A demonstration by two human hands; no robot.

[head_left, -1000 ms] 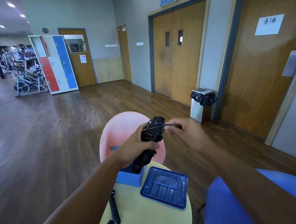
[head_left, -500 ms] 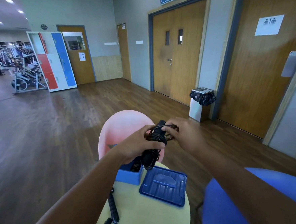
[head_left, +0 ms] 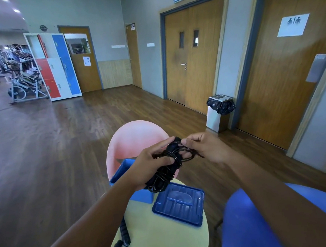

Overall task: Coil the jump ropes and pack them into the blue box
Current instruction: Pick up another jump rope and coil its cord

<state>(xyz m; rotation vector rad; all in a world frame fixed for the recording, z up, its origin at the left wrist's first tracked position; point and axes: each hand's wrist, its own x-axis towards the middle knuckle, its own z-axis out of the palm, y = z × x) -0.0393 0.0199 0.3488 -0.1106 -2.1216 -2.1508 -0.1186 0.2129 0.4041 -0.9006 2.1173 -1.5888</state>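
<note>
Black jump rope (head_left: 166, 165) bunched in loose, tangled loops; both hands hold it.

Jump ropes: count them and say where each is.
2. One coiled black jump rope is held by the left hand and right hand; a second black-handled rope lies on the pale yellow round table. The blue plastic box may hide more.

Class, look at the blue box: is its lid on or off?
Off. The blue lid lies flat on the yellow table beside the open-topped blue box.
</note>
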